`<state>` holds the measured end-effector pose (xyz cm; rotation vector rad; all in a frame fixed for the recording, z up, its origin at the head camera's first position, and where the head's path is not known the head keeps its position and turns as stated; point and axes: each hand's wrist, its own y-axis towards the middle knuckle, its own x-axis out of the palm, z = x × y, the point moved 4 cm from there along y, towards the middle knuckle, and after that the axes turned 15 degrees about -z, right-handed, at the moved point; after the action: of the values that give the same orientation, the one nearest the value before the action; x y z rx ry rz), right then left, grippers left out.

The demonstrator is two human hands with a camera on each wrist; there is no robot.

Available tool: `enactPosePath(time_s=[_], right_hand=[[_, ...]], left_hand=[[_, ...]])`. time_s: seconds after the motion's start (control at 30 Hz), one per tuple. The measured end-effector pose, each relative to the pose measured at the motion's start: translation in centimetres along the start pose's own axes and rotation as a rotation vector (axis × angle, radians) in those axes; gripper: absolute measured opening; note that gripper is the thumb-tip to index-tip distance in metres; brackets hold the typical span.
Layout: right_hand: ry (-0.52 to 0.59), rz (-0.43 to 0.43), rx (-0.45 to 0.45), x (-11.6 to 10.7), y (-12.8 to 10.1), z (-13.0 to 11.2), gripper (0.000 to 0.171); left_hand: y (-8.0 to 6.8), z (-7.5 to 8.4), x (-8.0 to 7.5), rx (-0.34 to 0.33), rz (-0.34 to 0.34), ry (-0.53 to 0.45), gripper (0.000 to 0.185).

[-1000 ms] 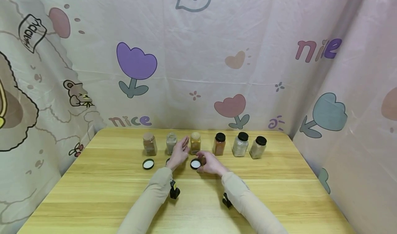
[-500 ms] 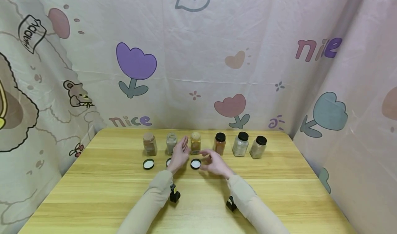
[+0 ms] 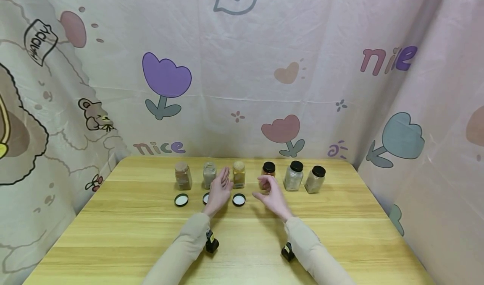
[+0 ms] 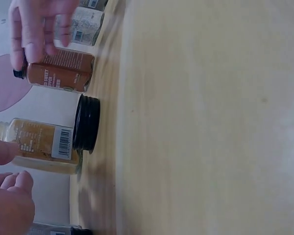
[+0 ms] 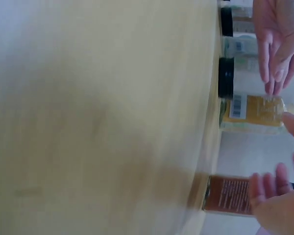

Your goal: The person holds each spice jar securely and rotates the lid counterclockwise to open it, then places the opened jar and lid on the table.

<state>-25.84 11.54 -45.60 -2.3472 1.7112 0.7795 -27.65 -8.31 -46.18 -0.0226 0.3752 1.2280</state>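
pastel cartoon sheets with tulips and "nice" lettering wall in a wooden table (image 3: 113, 234), and we take the yellow jar (image 3: 238, 174) in the middle of the row as our landmark. far left of it stands an uncapped brown jar (image 3: 183, 176) with its lid (image 3: 181, 200) lying inside-up in front; next comes an uncapped grey jar (image 3: 209, 175), its own lid (image 3: 205, 197) half hidden by our left hand (image 3: 219, 191). that hand hovers just left of the yellow jar, fingers straight and spread, holding nothing. the yellow jar is open too, and its lid (image 3: 238, 200) lies directly in front of it. just right of the landmark, our right hand (image 3: 273, 194) reaches with loosely spread fingers to the orange-red jar (image 3: 268, 175), which keeps its black cap; whether the fingertips touch it we cannot tell. further right, two more capped jars (image 3: 293, 175) (image 3: 315, 179) wait. we judge the job about half done: three jars opened, three left, the orange-red one next.
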Motion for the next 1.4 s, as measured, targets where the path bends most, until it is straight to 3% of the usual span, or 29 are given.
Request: enactPosePath(time_s=[0.27,0.43,0.63,0.93,1.2,1.4], right_hand=[[-0.034,0.257,-0.164,-1.7,0.2,-0.3,0.050],[-0.037,0.333,-0.165,-2.2,0.3,0.1,0.066],[0.003,0.265,-0.114,-2.6,1.2,1.0,0.083],[0.170,0.066,0.118,-3.0,2.6,2.6,0.093],[0.197,-0.008,0.190,-3.2,3.3,3.4,0.090],[0.233,-0.010,0.189,-3.3,3.6,3.7,0.081]], left_hand=[[-0.5,0.1,0.1,0.039,0.024,0.018,0.066],[-0.7,0.3,0.1,0.040,0.022,0.005,0.067],[-0.9,0.2,0.2,0.044,0.025,0.005,0.068],[-1.1,0.0,0.4,0.033,0.014,0.023,0.067],[-1.8,0.2,0.4,0.017,0.030,-0.066,0.068],[-2.5,0.4,0.6,0.000,0.081,-0.075,0.064]])
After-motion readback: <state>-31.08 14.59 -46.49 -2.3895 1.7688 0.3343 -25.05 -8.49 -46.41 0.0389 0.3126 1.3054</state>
